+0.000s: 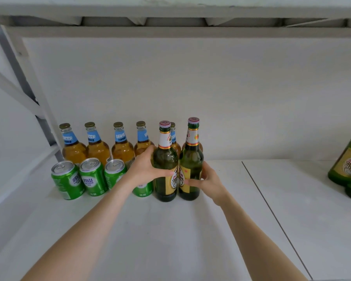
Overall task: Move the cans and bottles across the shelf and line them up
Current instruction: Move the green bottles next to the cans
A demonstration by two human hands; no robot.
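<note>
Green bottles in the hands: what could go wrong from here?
The left green bottle, in the left hand, and the right green bottle, in the right hand, appear to touch; pushed harder, the glass could knock or one tip. The left wrist passes over a green can, near amber bottles; a slide could bump them out of line.

- We see the left green bottle (165, 159) and the right green bottle (191, 159) standing upright on the white shelf (170, 230), touching side by side.
- The left hand (144, 169) grips the left green bottle, thumb across its label.
- The right hand (210, 182) grips the right green bottle, thumb on its label.
- Behind them we see amber bottles (122, 152) with blue neck labels, in a row along the back wall.
- Green cans (92, 178) stand before that row, one partly hidden by the left hand.
- Well apart at the right edge we find more large green bottles (348, 165), cut off by the frame.
</note>
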